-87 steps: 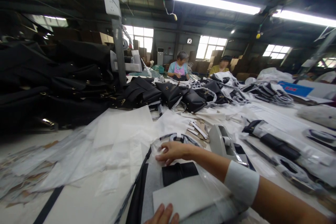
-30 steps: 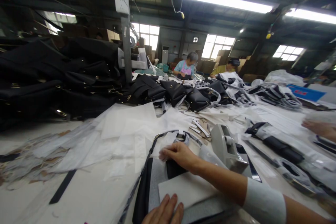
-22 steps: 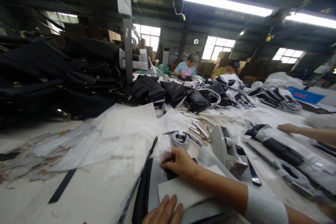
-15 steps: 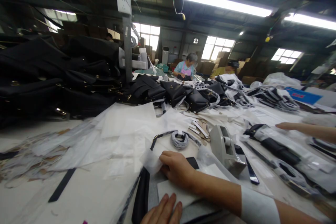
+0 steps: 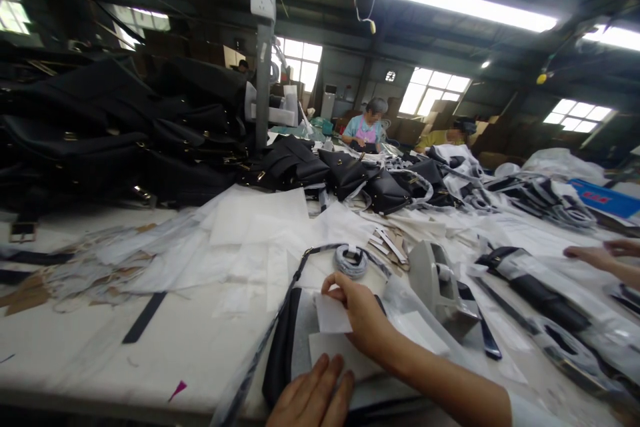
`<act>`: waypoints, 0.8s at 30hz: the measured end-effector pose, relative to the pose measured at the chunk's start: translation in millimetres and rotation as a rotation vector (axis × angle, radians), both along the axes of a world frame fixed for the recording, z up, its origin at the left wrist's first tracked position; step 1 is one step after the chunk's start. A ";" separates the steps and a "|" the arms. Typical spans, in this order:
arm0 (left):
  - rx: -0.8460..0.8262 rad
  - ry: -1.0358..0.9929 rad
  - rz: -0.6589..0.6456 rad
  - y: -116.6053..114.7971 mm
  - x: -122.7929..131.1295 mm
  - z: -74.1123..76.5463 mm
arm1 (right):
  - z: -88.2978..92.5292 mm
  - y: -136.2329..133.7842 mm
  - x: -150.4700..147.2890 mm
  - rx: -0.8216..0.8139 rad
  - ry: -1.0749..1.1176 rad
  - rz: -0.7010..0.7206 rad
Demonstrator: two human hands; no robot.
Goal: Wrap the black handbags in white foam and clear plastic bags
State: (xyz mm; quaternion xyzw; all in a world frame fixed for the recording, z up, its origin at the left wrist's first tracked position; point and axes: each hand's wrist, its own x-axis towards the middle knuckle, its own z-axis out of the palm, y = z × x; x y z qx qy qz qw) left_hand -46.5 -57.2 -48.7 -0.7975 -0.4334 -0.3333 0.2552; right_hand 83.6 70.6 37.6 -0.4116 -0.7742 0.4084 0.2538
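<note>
In front of me a black bag [image 5: 278, 361] lies on the table, its upper side covered by grey material. My left hand [image 5: 316, 392] rests on it with fingers stretched flat, touching a white sheet [image 5: 327, 345]. Between the thumb and fingertips of my right hand [image 5: 365, 317] is a small translucent white sheet [image 5: 331, 315], held over the bag's upper part. A wrapped strap [image 5: 253, 367] runs along the bag's left side and loops above it. Beyond my right hand sits a coil of wrapped strap [image 5: 350, 263].
A grey tape dispenser [image 5: 440, 287] and a dark phone [image 5: 490, 337] are to the right. Farther right lies a wrapped bag [image 5: 545, 293], near a co-worker's hands [image 5: 600, 257]. White sheets [image 5: 260, 217] spread leftward. Black bags [image 5: 100, 127] are piled at the far left.
My right hand has lifted a little from the bag's upper left corner, and the small sheet now shows in its fingers. My left hand stays flat. The view has swung left.
</note>
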 end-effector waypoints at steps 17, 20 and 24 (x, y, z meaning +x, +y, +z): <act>-0.035 -0.248 0.007 -5.6 11.0 9.4 | -7.9 -51.0 27.3 0.322 -0.240 0.301; -0.062 -0.267 0.003 -9.4 11.9 10.5 | -8.1 -58.8 35.8 0.305 -0.181 0.264; -0.190 -0.144 0.006 -16.5 6.5 14.8 | -13.1 -69.0 46.1 0.292 -0.102 0.195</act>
